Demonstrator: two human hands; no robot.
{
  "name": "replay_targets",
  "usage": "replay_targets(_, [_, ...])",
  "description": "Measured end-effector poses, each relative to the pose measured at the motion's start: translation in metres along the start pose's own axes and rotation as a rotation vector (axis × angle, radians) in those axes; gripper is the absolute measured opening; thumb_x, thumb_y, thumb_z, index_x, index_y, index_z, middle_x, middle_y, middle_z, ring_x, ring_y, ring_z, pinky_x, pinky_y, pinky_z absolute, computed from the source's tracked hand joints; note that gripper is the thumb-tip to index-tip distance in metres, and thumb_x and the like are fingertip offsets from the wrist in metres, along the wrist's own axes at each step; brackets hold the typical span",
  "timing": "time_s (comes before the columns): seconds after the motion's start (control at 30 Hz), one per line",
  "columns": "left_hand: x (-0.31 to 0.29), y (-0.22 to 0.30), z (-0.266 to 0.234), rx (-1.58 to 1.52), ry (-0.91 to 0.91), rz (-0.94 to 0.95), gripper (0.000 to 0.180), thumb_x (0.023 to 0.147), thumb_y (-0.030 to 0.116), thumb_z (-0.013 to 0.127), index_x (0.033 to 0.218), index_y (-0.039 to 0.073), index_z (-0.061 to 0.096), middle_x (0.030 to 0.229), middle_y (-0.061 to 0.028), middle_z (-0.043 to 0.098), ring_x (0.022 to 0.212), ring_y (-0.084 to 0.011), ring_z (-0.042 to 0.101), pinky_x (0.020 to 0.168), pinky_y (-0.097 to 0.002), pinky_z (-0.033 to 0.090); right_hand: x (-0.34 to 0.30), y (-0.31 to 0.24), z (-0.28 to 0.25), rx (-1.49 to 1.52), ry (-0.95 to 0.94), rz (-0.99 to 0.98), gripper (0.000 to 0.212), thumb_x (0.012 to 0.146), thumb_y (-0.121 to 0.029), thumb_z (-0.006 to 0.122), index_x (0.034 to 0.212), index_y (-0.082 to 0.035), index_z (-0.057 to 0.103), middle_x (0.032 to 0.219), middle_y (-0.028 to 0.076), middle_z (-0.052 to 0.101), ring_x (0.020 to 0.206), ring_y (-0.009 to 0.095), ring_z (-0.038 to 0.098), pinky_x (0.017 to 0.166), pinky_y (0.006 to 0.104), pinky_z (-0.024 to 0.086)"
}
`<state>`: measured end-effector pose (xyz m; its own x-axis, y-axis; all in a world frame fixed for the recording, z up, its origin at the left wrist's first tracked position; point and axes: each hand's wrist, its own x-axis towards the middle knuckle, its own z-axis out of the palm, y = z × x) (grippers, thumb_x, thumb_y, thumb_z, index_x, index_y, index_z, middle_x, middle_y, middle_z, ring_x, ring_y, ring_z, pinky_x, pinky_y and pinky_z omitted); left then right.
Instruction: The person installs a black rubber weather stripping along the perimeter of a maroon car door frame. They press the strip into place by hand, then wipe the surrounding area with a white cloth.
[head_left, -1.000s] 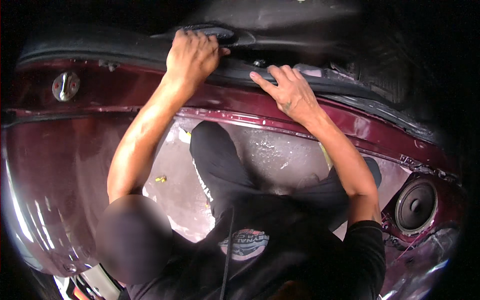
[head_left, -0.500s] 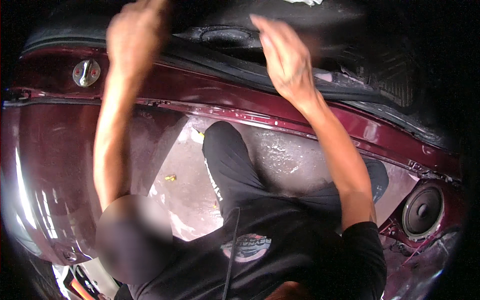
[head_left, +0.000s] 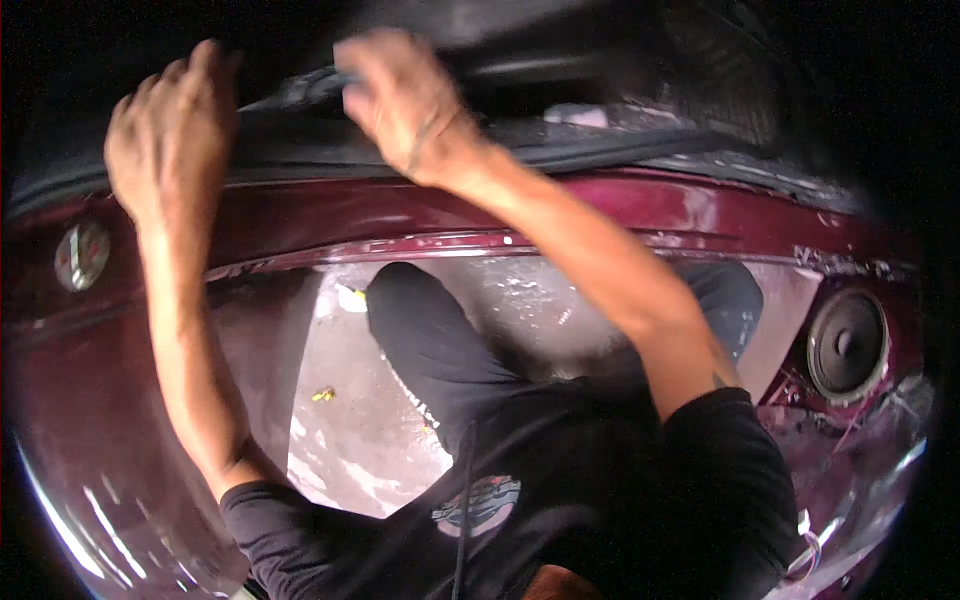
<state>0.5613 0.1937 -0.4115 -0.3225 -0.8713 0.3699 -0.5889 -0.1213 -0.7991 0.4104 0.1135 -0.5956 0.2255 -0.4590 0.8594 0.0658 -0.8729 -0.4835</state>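
At the upper left, my left hand (head_left: 170,140) is raised with its back toward me. Its fingers curl forward into the dark, and whatever lies under the fingertips is hidden. My right hand (head_left: 410,105) is over the dark car interior, fingers bent and thumb a little apart; motion smears the fingertips. Below both hands runs the dark red door sill (head_left: 480,205), edged by a black rubber seal (head_left: 560,155). A round metal door striker (head_left: 82,256) sits on the red pillar, below and left of my left hand.
On the right, an opened dark red door carries a round black speaker (head_left: 847,345). Another dark red body panel (head_left: 120,430) fills the left. Between them, my bent leg (head_left: 430,330) is over a pale, stained floor (head_left: 340,430) with a small yellow scrap (head_left: 323,394).
Both hands have shifted left in the view, the left one also lower. The right fingers are more bent now. The view itself has turned, so the sill lies more level.
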Motion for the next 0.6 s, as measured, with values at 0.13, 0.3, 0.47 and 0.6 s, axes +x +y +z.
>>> replay_targets(0.13, [0.007, 0.033, 0.008, -0.042, -0.112, -0.03, 0.024, 0.1, 0.037, 0.054, 0.097, 0.016, 0.064, 0.081, -0.0051, 0.07, 0.081, -0.0236, 0.07, 0.073, -0.0408, 0.052, -0.042, 0.019, 0.005, -0.169, -0.113, 0.081, 0.033, 0.09, -0.026, 0.07, 0.113, -0.003, 0.064, 0.115, 0.021, 0.056, 0.115, 0.039, 0.052, 0.095, 0.0478, 0.047])
replay_targets(0.3, [-0.018, 0.114, 0.02, -0.211, -0.239, -0.019, 0.03, 0.102, 0.034, 0.05, 0.092, 0.013, 0.068, 0.088, -0.0071, 0.071, 0.087, -0.0247, 0.069, 0.078, -0.041, 0.051, -0.08, 0.02, -0.093, -0.352, -0.616, 0.059, 0.038, 0.088, -0.034, 0.07, 0.117, -0.009, 0.066, 0.123, 0.021, 0.06, 0.112, 0.039, 0.059, 0.096, 0.0469, 0.048])
replay_targets(0.47, [-0.017, 0.188, 0.024, -0.499, -0.313, -0.009, 0.035, 0.102, 0.038, 0.049, 0.092, 0.01, 0.068, 0.09, -0.0093, 0.067, 0.089, -0.0277, 0.067, 0.077, -0.0422, 0.051, -0.101, 0.061, -0.305, -0.77, -0.925, 0.118, 0.058, 0.086, -0.032, 0.07, 0.142, -0.028, 0.055, 0.13, 0.016, 0.06, 0.118, 0.037, 0.057, 0.101, 0.0498, 0.046])
replay_targets(0.6, [-0.005, 0.219, 0.031, -0.646, -0.406, 0.021, 0.039, 0.103, 0.04, 0.047, 0.095, 0.008, 0.068, 0.094, -0.012, 0.069, 0.091, -0.0304, 0.068, 0.077, -0.0442, 0.055, -0.091, 0.062, -0.335, -0.63, -0.96, 0.193, 0.053, 0.088, -0.021, 0.069, 0.139, -0.029, 0.059, 0.11, 0.014, 0.061, 0.1, 0.032, 0.06, 0.083, 0.0416, 0.052])
